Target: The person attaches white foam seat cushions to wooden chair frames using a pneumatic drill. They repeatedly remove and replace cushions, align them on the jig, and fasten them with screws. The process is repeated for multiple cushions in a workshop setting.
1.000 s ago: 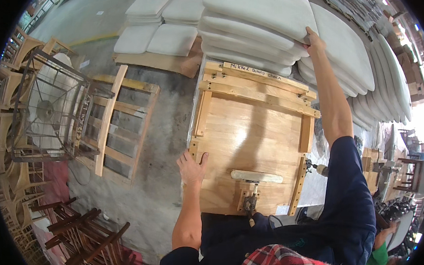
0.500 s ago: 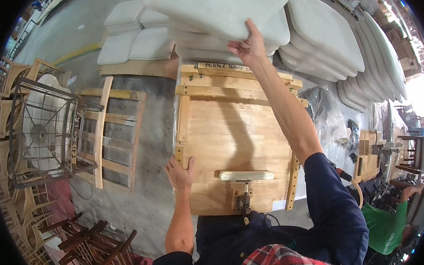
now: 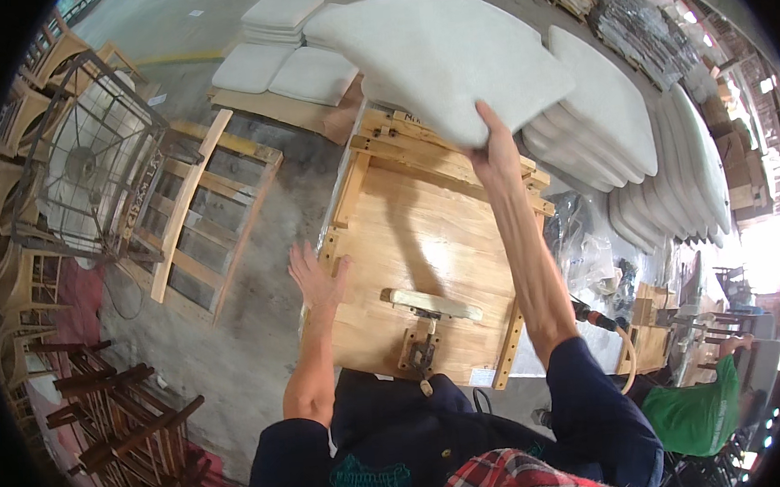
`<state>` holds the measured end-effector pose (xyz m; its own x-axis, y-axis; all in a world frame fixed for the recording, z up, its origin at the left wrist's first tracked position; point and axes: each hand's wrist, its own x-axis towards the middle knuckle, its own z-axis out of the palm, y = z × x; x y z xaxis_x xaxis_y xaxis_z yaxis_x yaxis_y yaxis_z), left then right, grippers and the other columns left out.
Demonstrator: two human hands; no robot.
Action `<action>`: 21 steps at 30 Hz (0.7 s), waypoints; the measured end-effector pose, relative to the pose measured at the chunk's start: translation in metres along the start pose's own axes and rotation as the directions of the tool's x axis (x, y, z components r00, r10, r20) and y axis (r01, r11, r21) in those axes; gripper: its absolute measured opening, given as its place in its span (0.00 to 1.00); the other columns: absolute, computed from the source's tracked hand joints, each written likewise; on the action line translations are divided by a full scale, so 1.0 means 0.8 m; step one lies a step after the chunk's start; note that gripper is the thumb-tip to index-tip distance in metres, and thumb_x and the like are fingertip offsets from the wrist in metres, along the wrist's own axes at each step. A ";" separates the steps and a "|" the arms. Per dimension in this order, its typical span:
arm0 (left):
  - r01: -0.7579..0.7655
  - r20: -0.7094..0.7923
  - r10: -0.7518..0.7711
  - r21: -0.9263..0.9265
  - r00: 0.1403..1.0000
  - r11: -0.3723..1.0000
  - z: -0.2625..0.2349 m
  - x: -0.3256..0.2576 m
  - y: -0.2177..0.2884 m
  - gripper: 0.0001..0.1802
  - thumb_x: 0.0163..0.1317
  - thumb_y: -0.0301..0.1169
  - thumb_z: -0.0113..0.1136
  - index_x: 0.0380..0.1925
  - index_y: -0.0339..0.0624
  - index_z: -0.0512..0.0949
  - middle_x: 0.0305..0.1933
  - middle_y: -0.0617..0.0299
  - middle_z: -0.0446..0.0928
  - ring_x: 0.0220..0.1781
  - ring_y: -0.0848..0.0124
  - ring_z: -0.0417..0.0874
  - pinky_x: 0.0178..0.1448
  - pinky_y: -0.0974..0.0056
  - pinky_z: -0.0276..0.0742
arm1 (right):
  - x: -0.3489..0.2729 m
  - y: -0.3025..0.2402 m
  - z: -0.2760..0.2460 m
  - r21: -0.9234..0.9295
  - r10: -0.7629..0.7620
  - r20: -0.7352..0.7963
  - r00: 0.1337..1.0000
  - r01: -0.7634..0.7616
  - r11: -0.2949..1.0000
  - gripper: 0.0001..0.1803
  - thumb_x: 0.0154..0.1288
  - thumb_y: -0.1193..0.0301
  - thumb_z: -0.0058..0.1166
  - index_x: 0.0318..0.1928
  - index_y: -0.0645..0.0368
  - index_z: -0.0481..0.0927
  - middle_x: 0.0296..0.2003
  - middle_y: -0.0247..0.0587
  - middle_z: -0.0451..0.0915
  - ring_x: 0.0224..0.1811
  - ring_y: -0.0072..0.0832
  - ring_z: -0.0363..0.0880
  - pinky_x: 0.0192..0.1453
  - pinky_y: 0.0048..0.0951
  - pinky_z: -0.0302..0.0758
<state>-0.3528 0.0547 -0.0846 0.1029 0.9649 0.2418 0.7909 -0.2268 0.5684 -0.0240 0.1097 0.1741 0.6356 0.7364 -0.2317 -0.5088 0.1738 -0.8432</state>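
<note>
The person stands at the 6 o'clock edge of the wooden table (image 3: 426,241), a square plank top with raised battens along its sides. A clamp-like wooden fixture (image 3: 430,317) sits on the near edge, just ahead of the person's body, probably so that it can be worked without leaning.

The left hand (image 3: 313,277) is at the 9 o'clock edge of the table, near the near-left corner. Its fingers are spread wide and it grips nothing; whether the palm rests on the batten or hovers just above it cannot be told. The position suggests bracing while the other arm reaches.

The right hand (image 3: 493,152) is extended toward 12 o'clock, above the far batten of the table. It is closed on the near edge of a pale grey cushion pad (image 3: 445,48), thumb and fingers pinching the edge. The pad is raised clear of the table, tilted, and overhangs the far edge; it is held by one edge, apparently because the pad is wide and soft.

At 1 to 3 o'clock, a tall stack of similar pads (image 3: 633,130) lies just beyond the table's far-right corner, close to the right arm. The central tabletop is bare wood, leaving room for the pad. At 9 o'clock, a slatted wooden frame (image 3: 201,228) lies on the concrete floor (image 3: 253,341), with a strip of floor between it and the table. At 11 o'clock, further pads (image 3: 284,45) rest on a low board.
</note>
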 end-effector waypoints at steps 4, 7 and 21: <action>0.173 0.075 -0.159 -0.572 0.984 0.801 -0.030 0.042 0.038 0.50 0.67 0.63 0.59 0.75 0.37 0.58 0.76 0.35 0.58 0.76 0.42 0.64 0.78 0.39 0.58 | -0.136 -0.018 -0.045 -0.054 0.041 -0.093 0.995 -0.047 0.997 0.38 0.70 0.66 0.63 0.74 0.62 0.60 0.69 0.50 0.70 0.72 0.44 0.70 0.71 0.53 0.74; 0.426 0.466 -0.159 -0.875 0.870 -0.231 -0.083 0.138 0.141 0.51 0.69 0.68 0.51 0.76 0.37 0.58 0.71 0.42 0.68 0.72 0.48 0.70 0.72 0.41 0.70 | -0.206 -0.040 -0.072 -0.117 0.010 -0.169 0.986 -0.030 0.993 0.41 0.67 0.62 0.67 0.73 0.64 0.62 0.67 0.53 0.71 0.71 0.45 0.70 0.72 0.54 0.73; 0.592 0.595 -0.206 -0.802 0.777 -0.086 -0.214 -0.007 0.164 0.35 0.63 0.30 0.70 0.68 0.31 0.68 0.66 0.50 0.75 0.68 0.59 0.75 0.73 0.57 0.68 | -0.468 -0.085 -0.229 -0.400 -0.052 -0.428 0.902 -0.138 0.906 0.53 0.54 0.55 0.71 0.70 0.80 0.62 0.58 0.69 0.74 0.60 0.52 0.77 0.61 0.45 0.77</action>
<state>-0.3531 -0.0032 0.1234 0.2761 0.8751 -0.3974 -0.4907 0.4839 0.7246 -0.1212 -0.2978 0.2295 0.8484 0.3755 -0.3731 -0.3161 -0.2060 -0.9261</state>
